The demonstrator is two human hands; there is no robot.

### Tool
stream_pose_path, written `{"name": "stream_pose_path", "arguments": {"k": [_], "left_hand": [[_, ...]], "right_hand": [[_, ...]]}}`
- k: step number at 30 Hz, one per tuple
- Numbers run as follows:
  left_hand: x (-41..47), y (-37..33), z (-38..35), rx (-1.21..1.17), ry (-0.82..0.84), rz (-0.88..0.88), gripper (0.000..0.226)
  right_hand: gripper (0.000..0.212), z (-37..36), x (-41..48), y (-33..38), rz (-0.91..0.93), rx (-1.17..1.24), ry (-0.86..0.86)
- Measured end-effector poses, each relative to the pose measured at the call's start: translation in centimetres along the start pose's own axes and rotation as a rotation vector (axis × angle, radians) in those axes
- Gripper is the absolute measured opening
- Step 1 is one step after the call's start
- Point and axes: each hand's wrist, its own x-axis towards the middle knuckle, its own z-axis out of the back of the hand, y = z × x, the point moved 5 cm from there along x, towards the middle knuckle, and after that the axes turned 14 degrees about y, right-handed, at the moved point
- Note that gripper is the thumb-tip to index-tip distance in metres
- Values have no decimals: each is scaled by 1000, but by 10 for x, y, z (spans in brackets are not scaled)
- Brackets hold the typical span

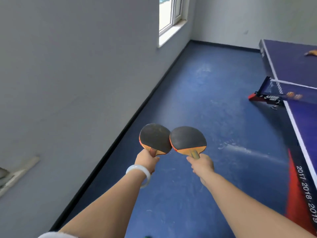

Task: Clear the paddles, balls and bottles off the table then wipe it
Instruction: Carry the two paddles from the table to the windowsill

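Note:
My left hand (147,160) grips the handle of a black-faced paddle (155,138), held out over the blue floor. My right hand (202,164) grips a second black-faced paddle (187,140); the two blades touch edge to edge. The blue table-tennis table (291,67) stands at the right. On its far half lies another paddle (311,53), orange side up. Orange balls (294,95) rest by the net (274,90). No bottles are in view.
A grey wall (77,74) runs along the left with a black skirting. A window (171,16) is set in it further on. Blue floor (205,93) stretches between the wall and the table. The red net clamp (253,97) juts from the table's side.

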Motion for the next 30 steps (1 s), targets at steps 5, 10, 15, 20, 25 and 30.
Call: {"name": "stream_pose_path", "arguments": {"k": [5, 10, 15, 20, 25, 30], "left_hand": [[79, -59, 19, 77, 100, -26, 20], [181, -124, 35, 105, 118, -18, 19], [281, -204, 52, 80, 77, -1, 19], [367, -277, 76, 54, 82, 16, 16], [460, -342, 96, 47, 92, 48, 18], [583, -427, 119, 60, 104, 6, 21]], "right_hand": [[20, 17, 66, 44, -35, 62, -59], [20, 45, 169, 89, -39, 61, -86], [20, 85, 283, 147, -16, 83, -42], [18, 130, 383, 215, -11, 53, 4], [17, 165, 482, 279, -31, 19, 28], [18, 196, 599, 352, -14, 9, 37]]}}
